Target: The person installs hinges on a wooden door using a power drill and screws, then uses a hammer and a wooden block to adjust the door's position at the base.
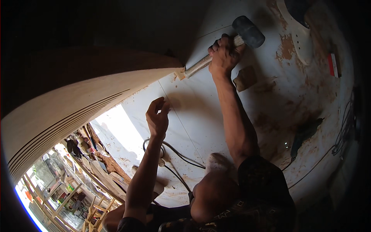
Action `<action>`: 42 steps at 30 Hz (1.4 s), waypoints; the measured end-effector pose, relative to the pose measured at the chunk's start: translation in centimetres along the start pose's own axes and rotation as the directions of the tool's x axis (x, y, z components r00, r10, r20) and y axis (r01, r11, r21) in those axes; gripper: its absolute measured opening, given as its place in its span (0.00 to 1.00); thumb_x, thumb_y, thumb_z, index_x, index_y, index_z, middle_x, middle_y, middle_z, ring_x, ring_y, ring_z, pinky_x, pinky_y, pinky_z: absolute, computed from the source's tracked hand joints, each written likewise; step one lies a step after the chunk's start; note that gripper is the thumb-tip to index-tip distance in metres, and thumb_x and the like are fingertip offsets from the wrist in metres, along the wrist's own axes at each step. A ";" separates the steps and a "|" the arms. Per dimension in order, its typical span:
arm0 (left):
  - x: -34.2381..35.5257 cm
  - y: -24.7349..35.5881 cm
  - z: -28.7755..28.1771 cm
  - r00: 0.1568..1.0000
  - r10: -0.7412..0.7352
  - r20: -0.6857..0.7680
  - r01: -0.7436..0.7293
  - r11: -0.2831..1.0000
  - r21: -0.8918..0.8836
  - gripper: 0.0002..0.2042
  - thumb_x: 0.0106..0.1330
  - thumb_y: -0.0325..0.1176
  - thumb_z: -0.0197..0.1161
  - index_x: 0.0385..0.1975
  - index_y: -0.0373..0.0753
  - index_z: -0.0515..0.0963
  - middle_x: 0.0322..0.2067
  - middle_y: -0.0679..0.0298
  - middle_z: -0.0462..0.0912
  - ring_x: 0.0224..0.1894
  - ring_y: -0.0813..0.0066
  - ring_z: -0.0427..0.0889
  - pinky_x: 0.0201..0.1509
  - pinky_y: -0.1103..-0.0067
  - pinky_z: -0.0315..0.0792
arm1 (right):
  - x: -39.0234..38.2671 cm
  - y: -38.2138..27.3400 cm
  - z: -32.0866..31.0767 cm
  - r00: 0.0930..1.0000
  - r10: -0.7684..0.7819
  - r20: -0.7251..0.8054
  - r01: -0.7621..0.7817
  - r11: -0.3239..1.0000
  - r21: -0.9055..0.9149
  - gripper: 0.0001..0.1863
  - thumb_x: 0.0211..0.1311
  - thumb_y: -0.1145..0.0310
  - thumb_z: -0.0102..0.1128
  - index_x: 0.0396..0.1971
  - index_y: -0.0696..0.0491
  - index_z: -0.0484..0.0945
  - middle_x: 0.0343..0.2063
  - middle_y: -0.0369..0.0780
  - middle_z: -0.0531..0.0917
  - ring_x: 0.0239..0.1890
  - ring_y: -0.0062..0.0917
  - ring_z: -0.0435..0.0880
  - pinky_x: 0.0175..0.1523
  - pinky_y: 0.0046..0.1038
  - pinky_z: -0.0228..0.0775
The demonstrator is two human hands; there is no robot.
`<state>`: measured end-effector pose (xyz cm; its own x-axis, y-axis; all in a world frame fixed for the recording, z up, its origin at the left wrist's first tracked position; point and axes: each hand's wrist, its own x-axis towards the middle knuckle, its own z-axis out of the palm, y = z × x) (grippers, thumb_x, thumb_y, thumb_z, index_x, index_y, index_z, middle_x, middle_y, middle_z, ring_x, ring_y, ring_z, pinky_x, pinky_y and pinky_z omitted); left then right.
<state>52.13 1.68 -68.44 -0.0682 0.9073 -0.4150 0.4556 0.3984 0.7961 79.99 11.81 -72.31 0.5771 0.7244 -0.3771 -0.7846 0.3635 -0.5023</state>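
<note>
Head view: your right hand grips the mallet near its head, handle end beside the wooden panel; your left hand hangs released, half-curled.

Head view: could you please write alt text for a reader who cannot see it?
A person's right hand grips a black-headed mallet by its wooden handle, over a pale, stained floor. The left hand is loosely curled, with a long slotted panel on its left; a brown block lies near the right hand.
</note>
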 end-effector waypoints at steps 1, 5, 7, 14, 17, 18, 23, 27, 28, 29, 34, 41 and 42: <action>-0.4 0.7 0.4 1.000 -0.004 0.007 0.004 1.000 -0.013 0.18 0.67 0.32 0.66 0.52 0.27 0.79 0.37 0.57 0.87 0.38 0.73 0.85 0.45 0.76 0.79 | 0.2 -0.9 -1.3 0.991 0.030 0.129 -0.035 0.999 0.031 0.13 0.74 0.54 0.52 0.37 0.49 0.71 0.24 0.31 0.72 0.20 0.20 0.72 0.30 0.27 0.67; -2.2 1.6 -0.6 0.999 0.016 0.038 -0.015 1.000 -0.023 0.18 0.68 0.34 0.67 0.52 0.27 0.79 0.36 0.57 0.87 0.36 0.73 0.85 0.44 0.77 0.78 | 0.0 -2.0 -0.9 0.983 -0.077 0.165 0.025 0.954 0.298 0.11 0.74 0.57 0.52 0.35 0.49 0.71 0.19 0.32 0.68 0.16 0.18 0.63 0.25 0.26 0.60; -3.3 0.8 -2.0 0.999 0.034 0.030 -0.032 0.998 -0.046 0.18 0.68 0.34 0.67 0.51 0.27 0.79 0.35 0.57 0.87 0.36 0.74 0.84 0.44 0.77 0.78 | -3.4 0.1 3.6 0.987 -0.147 -0.058 0.141 0.984 -0.109 0.05 0.71 0.66 0.55 0.39 0.48 0.70 0.20 0.31 0.69 0.17 0.18 0.62 0.26 0.27 0.61; -8.4 -1.9 -5.9 0.999 0.033 0.015 -0.031 0.992 -0.126 0.17 0.70 0.36 0.65 0.48 0.27 0.81 0.36 0.54 0.87 0.39 0.72 0.84 0.45 0.76 0.78 | -17.1 -1.2 3.3 0.416 0.031 0.909 0.872 0.270 -0.408 0.10 0.54 0.73 0.65 0.37 0.55 0.80 0.36 0.46 0.84 0.39 0.42 0.83 0.46 0.41 0.75; -9.8 -9.0 -9.8 0.995 0.023 -0.094 -0.028 0.998 -0.055 0.16 0.69 0.36 0.66 0.45 0.27 0.81 0.36 0.55 0.87 0.38 0.72 0.84 0.45 0.75 0.77 | -22.2 5.8 6.0 0.176 0.408 0.896 0.856 0.386 -0.344 0.14 0.47 0.69 0.67 0.35 0.54 0.77 0.29 0.44 0.81 0.36 0.45 0.83 0.44 0.44 0.74; -10.3 -9.3 -9.8 0.984 0.019 -0.179 -0.034 0.996 -0.084 0.15 0.69 0.36 0.67 0.44 0.27 0.82 0.36 0.56 0.87 0.38 0.72 0.84 0.46 0.74 0.78 | -23.2 7.9 6.3 0.127 0.422 0.898 0.870 0.387 -0.305 0.14 0.46 0.69 0.68 0.35 0.54 0.78 0.29 0.44 0.81 0.35 0.44 0.83 0.45 0.44 0.74; -12.5 -13.3 -13.0 0.934 0.000 -0.358 0.005 1.000 0.013 0.14 0.68 0.34 0.66 0.43 0.28 0.83 0.33 0.56 0.87 0.36 0.72 0.84 0.44 0.75 0.77 | -25.1 14.7 6.9 -0.032 0.608 0.793 0.949 0.267 -0.166 0.12 0.48 0.71 0.64 0.32 0.58 0.75 0.26 0.45 0.81 0.30 0.38 0.85 0.40 0.39 0.76; -13.2 -14.4 -13.6 0.910 0.025 -0.414 -0.025 1.000 0.005 0.10 0.66 0.33 0.67 0.38 0.31 0.83 0.34 0.54 0.86 0.33 0.63 0.85 0.41 0.72 0.78 | -25.2 18.0 5.8 0.021 0.735 0.678 0.967 0.158 -0.201 0.08 0.58 0.68 0.59 0.32 0.57 0.74 0.21 0.47 0.80 0.22 0.39 0.84 0.24 0.41 0.72; -13.1 -14.7 -13.4 0.910 0.012 -0.415 -0.018 1.000 -0.010 0.10 0.66 0.33 0.67 0.38 0.31 0.83 0.34 0.54 0.86 0.33 0.63 0.85 0.41 0.72 0.78 | -25.6 18.9 6.0 -0.015 0.688 0.726 0.982 0.148 -0.120 0.08 0.60 0.67 0.58 0.32 0.56 0.74 0.20 0.47 0.80 0.23 0.40 0.85 0.25 0.42 0.73; -12.9 -14.9 -13.2 0.899 0.076 -0.432 -0.055 0.997 0.062 0.09 0.65 0.32 0.67 0.37 0.32 0.83 0.33 0.54 0.85 0.33 0.62 0.85 0.41 0.71 0.78 | -25.8 19.5 6.1 -0.053 0.637 0.769 0.990 0.132 -0.040 0.08 0.61 0.67 0.56 0.33 0.56 0.74 0.18 0.47 0.80 0.23 0.40 0.87 0.26 0.43 0.74; -12.8 -15.2 -12.5 0.887 0.118 -0.447 -0.072 0.990 0.118 0.06 0.63 0.31 0.68 0.33 0.35 0.83 0.32 0.55 0.82 0.34 0.58 0.82 0.42 0.67 0.75 | -18.3 16.8 5.9 0.084 0.520 0.850 0.995 -0.004 -0.096 0.08 0.60 0.67 0.58 0.35 0.55 0.78 0.18 0.43 0.81 0.19 0.38 0.83 0.23 0.39 0.73; -12.7 -15.0 -12.6 0.888 0.169 -0.428 -0.146 0.986 0.086 0.05 0.63 0.28 0.68 0.34 0.35 0.82 0.33 0.55 0.81 0.34 0.59 0.82 0.41 0.69 0.76 | -21.1 16.1 7.3 -0.064 0.549 0.833 0.950 0.289 -0.118 0.07 0.51 0.65 0.63 0.24 0.52 0.78 0.17 0.44 0.82 0.19 0.40 0.84 0.27 0.41 0.78; -13.0 -15.1 -12.6 0.887 0.187 -0.421 -0.160 0.982 0.100 0.04 0.63 0.27 0.68 0.35 0.34 0.82 0.34 0.55 0.81 0.35 0.58 0.82 0.42 0.69 0.76 | -18.7 13.7 8.0 -0.033 0.551 0.834 0.971 0.216 -0.104 0.10 0.53 0.62 0.66 0.21 0.51 0.77 0.17 0.44 0.82 0.19 0.39 0.84 0.27 0.39 0.79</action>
<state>34.99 -14.39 -69.52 -0.3488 0.9366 -0.0336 0.5474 0.2327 0.8039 56.68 7.94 -65.89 -0.6407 0.6648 0.3842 0.4145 0.7207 -0.5557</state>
